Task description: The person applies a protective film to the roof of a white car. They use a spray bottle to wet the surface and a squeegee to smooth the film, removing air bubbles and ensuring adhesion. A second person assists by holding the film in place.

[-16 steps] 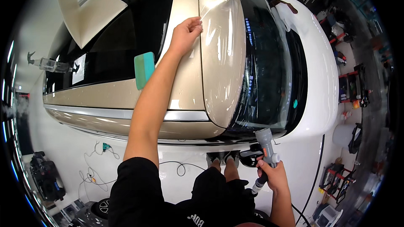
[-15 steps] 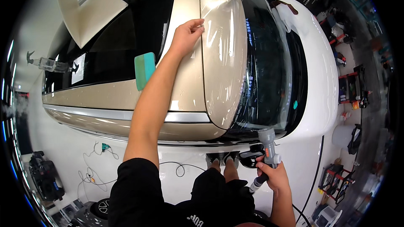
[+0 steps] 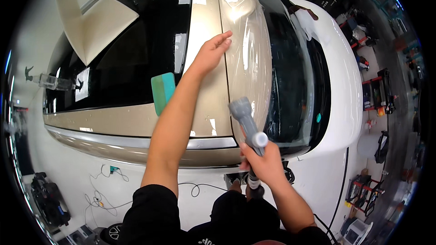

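Observation:
Over the beige car roof, my left hand is closed in a pinch at the edge of a clear film. The film is glossy and wrinkled across the front roof panel, above the windshield. My right hand grips a grey nozzle gun by its handle, with its wide head over the near end of that panel. Its hose end runs down below my hand. Beside my left forearm, a teal and olive squeegee card lies on the roof, partly over the dark glass.
A clear spray bottle lies on the dark glass roof at left. An open white carton stands at its far side. The windshield and white hood lie right. Cables trail over the floor.
My right hand has brought the nozzle gun up and left, from beside the car to over the roof panel. My left hand sits slightly lower and further right in view.

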